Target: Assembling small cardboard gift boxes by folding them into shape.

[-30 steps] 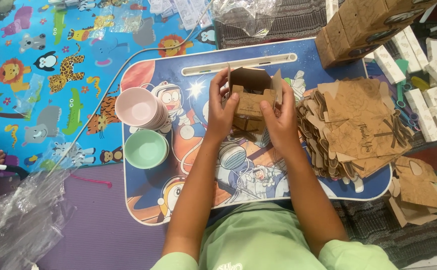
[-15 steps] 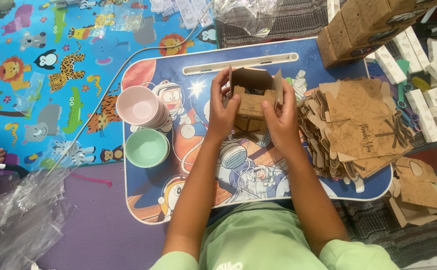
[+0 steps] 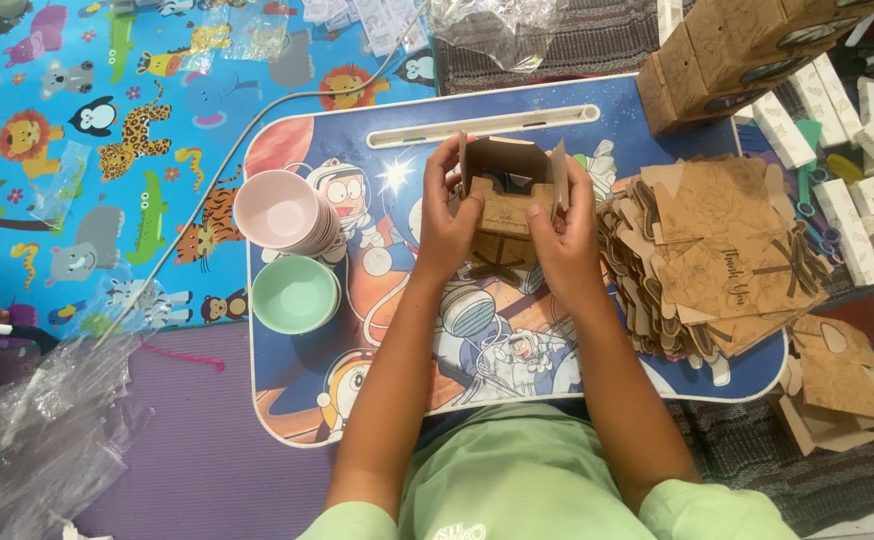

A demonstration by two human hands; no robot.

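Both hands grip a half-folded brown cardboard box (image 3: 507, 205) above the middle of the surface (image 3: 357, 400), a lap tray with space cartoons; the left hand (image 3: 447, 235) and the right hand (image 3: 567, 245) hide its lower part. Left of it, the stacked pink bowls (image 3: 282, 212) and the green bowl (image 3: 295, 293) look empty. Right of it lies a pile of flat brown box blanks (image 3: 717, 260). Finished brown boxes (image 3: 747, 50) are cut off at the top edge.
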